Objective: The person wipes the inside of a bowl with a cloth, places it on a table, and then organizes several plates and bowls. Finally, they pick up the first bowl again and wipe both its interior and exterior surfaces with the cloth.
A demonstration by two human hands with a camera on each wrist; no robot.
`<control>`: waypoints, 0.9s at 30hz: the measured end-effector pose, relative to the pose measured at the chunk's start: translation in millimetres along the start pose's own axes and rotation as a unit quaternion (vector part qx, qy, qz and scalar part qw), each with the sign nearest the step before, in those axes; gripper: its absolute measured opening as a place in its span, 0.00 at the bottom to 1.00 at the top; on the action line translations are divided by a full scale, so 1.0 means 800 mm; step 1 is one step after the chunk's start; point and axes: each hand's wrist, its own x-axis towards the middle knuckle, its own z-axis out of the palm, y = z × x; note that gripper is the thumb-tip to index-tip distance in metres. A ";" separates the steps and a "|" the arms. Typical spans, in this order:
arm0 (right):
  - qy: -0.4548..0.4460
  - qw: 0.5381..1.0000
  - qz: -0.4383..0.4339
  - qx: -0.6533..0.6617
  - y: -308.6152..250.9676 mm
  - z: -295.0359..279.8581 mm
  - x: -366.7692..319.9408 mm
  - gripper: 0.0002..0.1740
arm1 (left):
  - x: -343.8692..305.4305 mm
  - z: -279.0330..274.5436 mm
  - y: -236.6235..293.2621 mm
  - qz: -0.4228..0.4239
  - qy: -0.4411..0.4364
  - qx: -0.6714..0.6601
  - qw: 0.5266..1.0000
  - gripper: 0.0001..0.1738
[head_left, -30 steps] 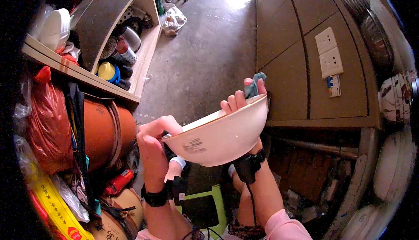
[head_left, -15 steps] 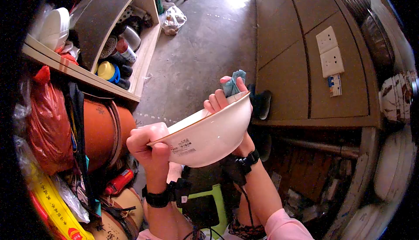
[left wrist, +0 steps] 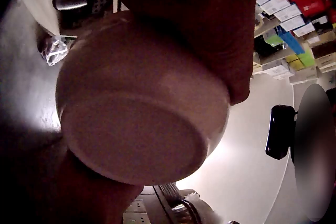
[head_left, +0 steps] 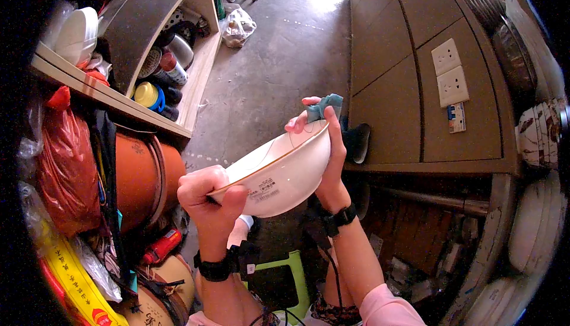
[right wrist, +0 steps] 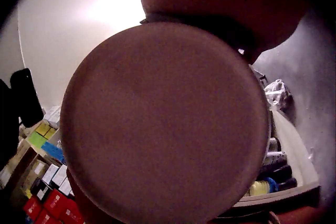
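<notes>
A white bowl with a brown rim and a printed label on its side is held up tilted, its inside facing away. My left hand grips the near-left rim, thumb outside and fingers over the edge. At the far-right rim, my right hand pinches a teal cloth against the bowl, its thumb side along the outer wall and fingers inside. Both wrist views look up at the bowl's underside; the left wrist view shows its round foot, and the base fills most of the right wrist view.
On the left stands an open shelf with bottles and jars, above an orange-brown pot and a red bag. A brown cabinet with sockets flanks the right. Below the hands is a green stool. A white plastic bag lies farther off.
The bowl has shifted left and turned a little. My right hand and the cloth have moved left along the rim, the hand now showing beside the outer wall. My left thumb presses lower on the outside.
</notes>
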 end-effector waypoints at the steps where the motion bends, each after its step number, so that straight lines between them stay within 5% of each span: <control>1: 0.000 1.000 0.000 0.000 -0.001 0.002 0.000 0.27 | 0.000 0.000 -0.001 0.000 0.000 0.000 1.000 0.32; 12: -0.026 0.990 -0.095 -0.100 -0.004 0.008 -0.002 0.22 | 0.006 -0.007 0.001 0.070 -0.105 0.168 0.978 0.28; 16: -0.031 0.975 -0.105 -0.191 -0.006 0.010 -0.005 0.25 | 0.007 0.000 0.008 0.058 -0.122 0.199 0.971 0.27; 19: -0.050 0.972 -0.131 -0.187 -0.002 0.014 -0.007 0.14 | 0.005 0.005 0.010 0.018 -0.132 0.232 0.963 0.26; 27: -0.075 0.931 -0.179 -0.311 0.002 0.019 -0.009 0.11 | -0.001 0.014 -0.006 0.012 -0.131 0.256 0.958 0.31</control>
